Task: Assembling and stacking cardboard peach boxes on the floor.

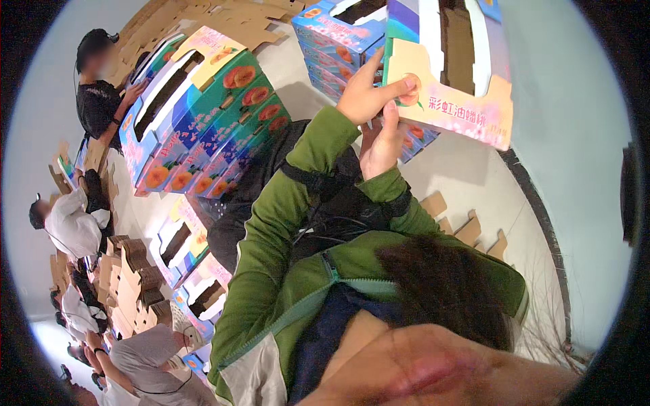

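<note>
A fruit carton [467, 111] in blue and peach, with a wide opening in its top, is held up ahead of me, slightly to the right. My left hand [369, 95] grips its near left corner, the thumb lying over the printed peach and the fingers going behind the side. Just below, my right hand [382, 149] is closed at the carton's lower left edge with its thumb pointing up. Most of the right hand's fingers are hidden behind the palm and the carton.
A tall stack of cartons [203, 128] stands at left, another stack [325, 47] behind the held carton. More cartons [179, 240] and flat cardboard [132, 284] lie lower left. Cardboard pieces [467, 227] sit by my right elbow. Several people [98, 95] work along the left. A wall [575, 135] rises at right.
</note>
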The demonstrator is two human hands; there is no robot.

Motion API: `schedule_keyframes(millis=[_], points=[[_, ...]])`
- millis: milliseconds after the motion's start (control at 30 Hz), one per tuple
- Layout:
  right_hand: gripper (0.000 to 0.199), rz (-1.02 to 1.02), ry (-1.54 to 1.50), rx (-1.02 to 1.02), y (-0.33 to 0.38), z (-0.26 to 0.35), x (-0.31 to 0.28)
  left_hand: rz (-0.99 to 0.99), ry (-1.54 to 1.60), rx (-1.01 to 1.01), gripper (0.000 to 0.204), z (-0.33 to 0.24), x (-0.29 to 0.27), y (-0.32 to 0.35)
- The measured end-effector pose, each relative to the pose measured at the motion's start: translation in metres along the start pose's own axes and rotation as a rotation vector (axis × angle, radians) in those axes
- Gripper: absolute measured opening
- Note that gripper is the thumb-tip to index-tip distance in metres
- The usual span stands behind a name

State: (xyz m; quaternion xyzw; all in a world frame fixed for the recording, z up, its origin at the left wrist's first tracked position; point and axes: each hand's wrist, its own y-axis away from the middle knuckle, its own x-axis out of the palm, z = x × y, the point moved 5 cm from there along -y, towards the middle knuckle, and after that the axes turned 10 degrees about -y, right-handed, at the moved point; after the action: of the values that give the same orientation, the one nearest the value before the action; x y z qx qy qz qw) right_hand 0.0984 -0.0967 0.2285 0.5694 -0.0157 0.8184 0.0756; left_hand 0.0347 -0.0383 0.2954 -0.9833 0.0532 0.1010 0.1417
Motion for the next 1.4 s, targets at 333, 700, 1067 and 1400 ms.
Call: schedule_keyframes(millis=[333, 700, 1067, 1400], points=[[0.022, 1.071, 1.374, 0.001, -0.007, 0.108, -0.012, -0.168, 0.161, -0.182, 0.073, 0.033, -0.012, -0.014], [0.074, 0.367, 1.064, -0.624, -0.059, 0.209, -0.038, -0.239, -0.247, 0.269, 0.065, 0.044, 0.010, 0.010], [0.060, 0.366, 1.003, -0.675, -0.085, 0.160, -0.028, -0.299, -0.417, 0.241, 0.048, 0.063, -0.033, -0.059], [0.091, 0.323, 1.231, -0.773, -0.092, 0.140, -0.036, -0.219, -0.331, 0.112, 0.050, 0.090, -0.032, -0.074]])
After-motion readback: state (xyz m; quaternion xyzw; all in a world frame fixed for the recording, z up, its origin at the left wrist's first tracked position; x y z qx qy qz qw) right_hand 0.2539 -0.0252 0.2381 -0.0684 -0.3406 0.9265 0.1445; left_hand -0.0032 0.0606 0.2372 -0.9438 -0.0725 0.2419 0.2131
